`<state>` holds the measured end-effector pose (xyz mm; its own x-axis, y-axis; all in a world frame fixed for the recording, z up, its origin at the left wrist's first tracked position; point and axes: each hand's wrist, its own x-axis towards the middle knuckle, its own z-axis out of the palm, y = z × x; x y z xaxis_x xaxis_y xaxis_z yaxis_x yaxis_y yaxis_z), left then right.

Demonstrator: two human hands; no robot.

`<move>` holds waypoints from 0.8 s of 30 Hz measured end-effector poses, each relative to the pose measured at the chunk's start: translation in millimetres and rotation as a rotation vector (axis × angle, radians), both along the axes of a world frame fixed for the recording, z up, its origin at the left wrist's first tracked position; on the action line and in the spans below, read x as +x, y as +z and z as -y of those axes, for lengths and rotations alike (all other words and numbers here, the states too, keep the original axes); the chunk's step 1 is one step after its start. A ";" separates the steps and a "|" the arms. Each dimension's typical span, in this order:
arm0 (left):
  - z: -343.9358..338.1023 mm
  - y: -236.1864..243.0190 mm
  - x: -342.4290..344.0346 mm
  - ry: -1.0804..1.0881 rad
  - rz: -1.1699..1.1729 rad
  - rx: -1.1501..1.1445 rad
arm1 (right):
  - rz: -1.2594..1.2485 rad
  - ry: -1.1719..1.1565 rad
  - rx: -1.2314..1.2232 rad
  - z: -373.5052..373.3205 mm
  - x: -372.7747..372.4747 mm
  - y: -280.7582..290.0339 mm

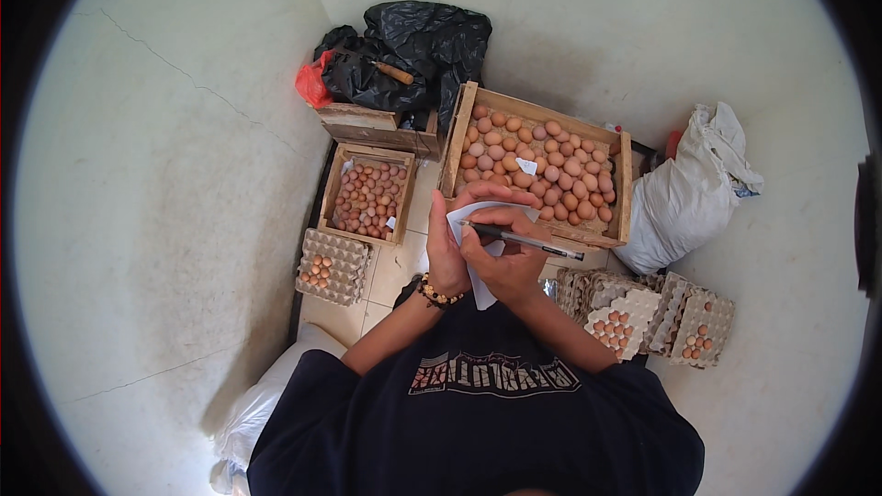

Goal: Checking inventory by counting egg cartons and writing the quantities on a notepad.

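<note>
My left hand (446,253), with a beaded bracelet at its wrist, cradles a folded white paper (480,277) from behind and beneath. In my right hand (505,264) is a black pen (560,252), its tip resting at the paper near my left thumb. Just beyond both hands stands a large wooden crate (626,184) of brown eggs with a small white slip lying among them. A smaller wooden egg crate (401,188) is to the left, also with a white slip inside.
Egg trays lie at left (344,271) and in stacks at right (694,331). Black bags (413,37) with a wooden-handled item sit on a box at the back. White sacks stand at right (671,211) and lower left (257,404). Walls (175,174) surround the tiled floor (386,294).
</note>
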<state>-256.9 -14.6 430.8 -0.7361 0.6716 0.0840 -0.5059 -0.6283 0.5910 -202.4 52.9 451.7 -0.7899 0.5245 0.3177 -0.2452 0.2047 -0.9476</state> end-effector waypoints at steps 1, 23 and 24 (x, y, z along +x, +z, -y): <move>-0.4 2.4 0.7 -0.002 0.000 0.000 | 0.000 -0.002 0.000 -2.2 -0.3 -5.4; 0.4 7.8 2.3 0.016 -0.009 -0.024 | -0.268 -0.057 0.082 -20.1 -25.6 -106.6; 0.9 7.3 2.5 0.018 -0.009 -0.020 | -0.198 -0.062 0.034 -16.0 -21.3 -122.6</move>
